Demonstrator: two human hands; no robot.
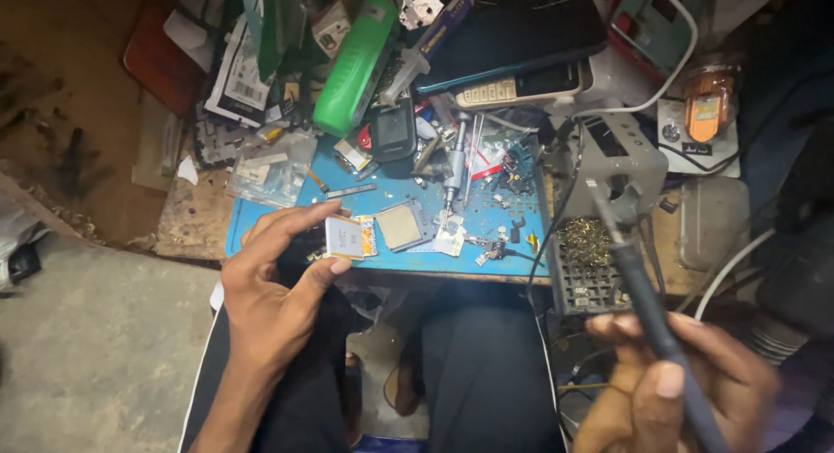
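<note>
Over the near edge of a blue work mat (261,223), the left hand (274,284) pinches a small flat metal-cased component (344,238) between thumb and fingertips, its pale face turned up toward the camera. The piece sits above the mat's front left part, just beside a square silver chip-like part (401,225) lying flat on the mat. Well apart from it, low at the right, the right hand (673,392) is closed around the dark handle of a soldering iron (638,284), thumb pressed along the grip; the iron slants up and to the left, its thin tip ending near a grey stand (638,158) at the mat's right edge. The two hands do not touch.

Between the iron and the mat stands a black slotted holder with a tangle of brass cleaning wool (584,240) on top. On the mat lie a precision screwdriver (454,162) with a metal shaft, tweezers (473,158), and scattered tiny screws and parts. Behind it, a green cylindrical bottle (356,62) lies tilted, next to a small black phone (393,130) and an old keypad handset (512,86), with a dark flat device (521,27) above them. Clear plastic bags (269,171) of spares sit at the mat's left rear corner. A white cable (682,58) loops across the upper right, near an amber jar (708,101). The person's knees in dark trousers (486,366) show below the bench edge, with grey floor (95,349) to the left.
</note>
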